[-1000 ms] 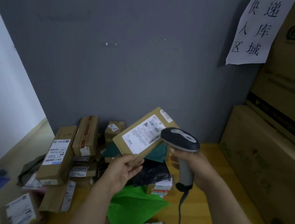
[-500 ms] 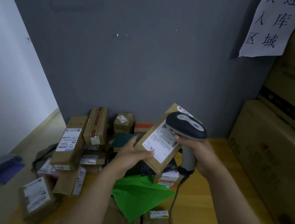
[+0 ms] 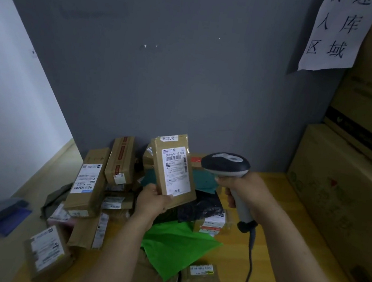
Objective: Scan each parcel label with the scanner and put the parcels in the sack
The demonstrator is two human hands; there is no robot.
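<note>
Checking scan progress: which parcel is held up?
The brown box gripped at its bottom by the left hand, label facing the camera; the rest lie in the pile.

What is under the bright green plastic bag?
A brown paper parcel pokes out beneath the bright green plastic bag; the bag covers the rest, so anything else there is hidden.

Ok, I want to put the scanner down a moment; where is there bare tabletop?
Bare table lies around the scanner cable, between the green bag and the big cartons on the right. Left and centre are crowded with parcels.
</note>
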